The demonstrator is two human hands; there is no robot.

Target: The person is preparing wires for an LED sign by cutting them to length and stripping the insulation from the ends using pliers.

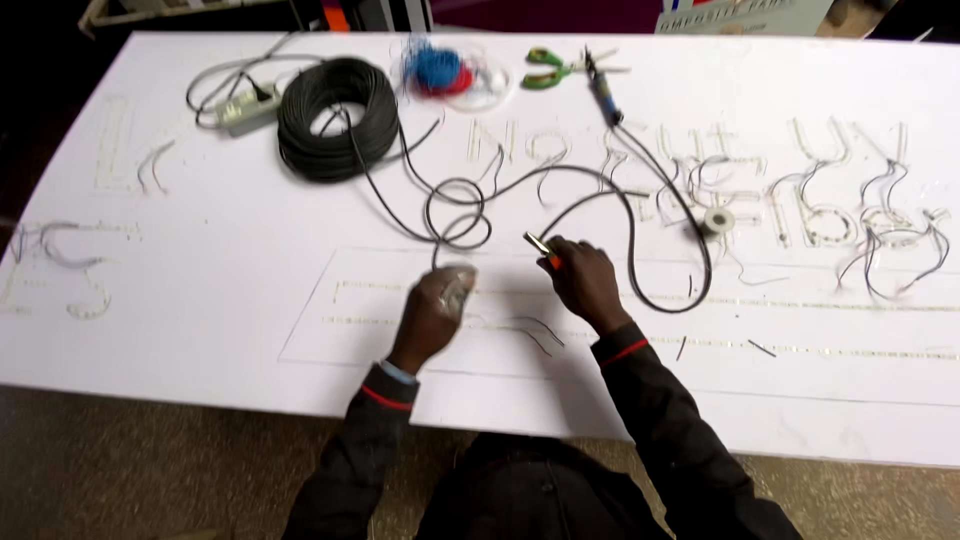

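Keep left hand (432,305) pressing flat on the white board (230,270), right hand (585,280), apart, seemingly gripping the orange-handled tool (543,250) steadily.

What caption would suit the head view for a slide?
Right hand holds a small orange-handled tool, left hand presses on a white board with black cable.

A matt white board (250,270), smooth, is seen on the worktop. A coil of black cable (337,118) looks rubbery and dull. The scissors (560,68) show glossy green plastic handles and metal blades.
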